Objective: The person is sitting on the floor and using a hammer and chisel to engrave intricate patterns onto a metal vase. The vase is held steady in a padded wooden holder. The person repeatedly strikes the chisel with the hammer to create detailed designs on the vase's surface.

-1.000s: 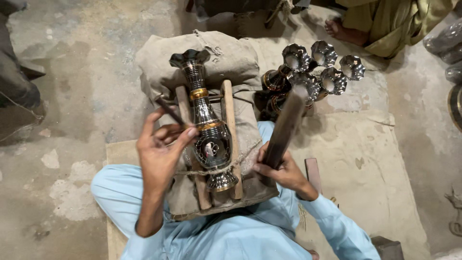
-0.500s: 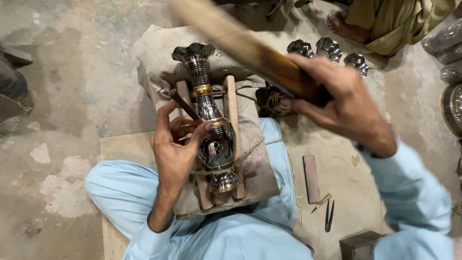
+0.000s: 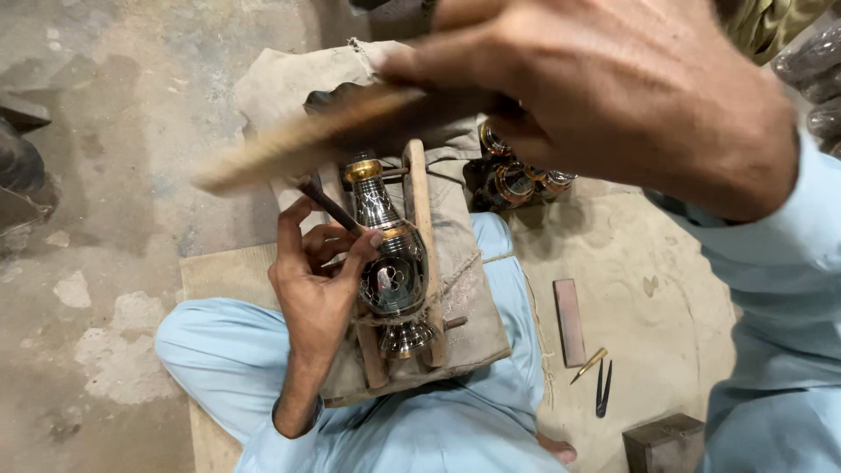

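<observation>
A black and brass engraved vase (image 3: 392, 263) lies on its side between two wooden rails (image 3: 419, 228) on a cloth-covered cushion (image 3: 473, 333) across my lap. My left hand (image 3: 320, 280) rests against the vase and pinches a thin dark chisel (image 3: 326, 203) whose tip meets the vase's neck. My right hand (image 3: 613, 96) is raised close to the camera and grips a wooden mallet stick (image 3: 307, 144), blurred, which hangs over the top of the vase and hides its mouth.
Several similar vases (image 3: 517, 180) stand behind the cushion. On the mat to the right lie a flat sharpening stone (image 3: 569, 322), a small brass-tipped tool (image 3: 589, 365), a dark pair of dividers (image 3: 603, 394) and a wooden block (image 3: 663, 442). Another person's olive garment (image 3: 771, 22) shows at top right.
My right hand has swung the wooden stick up from beside the vase, toward the camera and across over the vase. My left hand has stayed on the vase with the chisel.
</observation>
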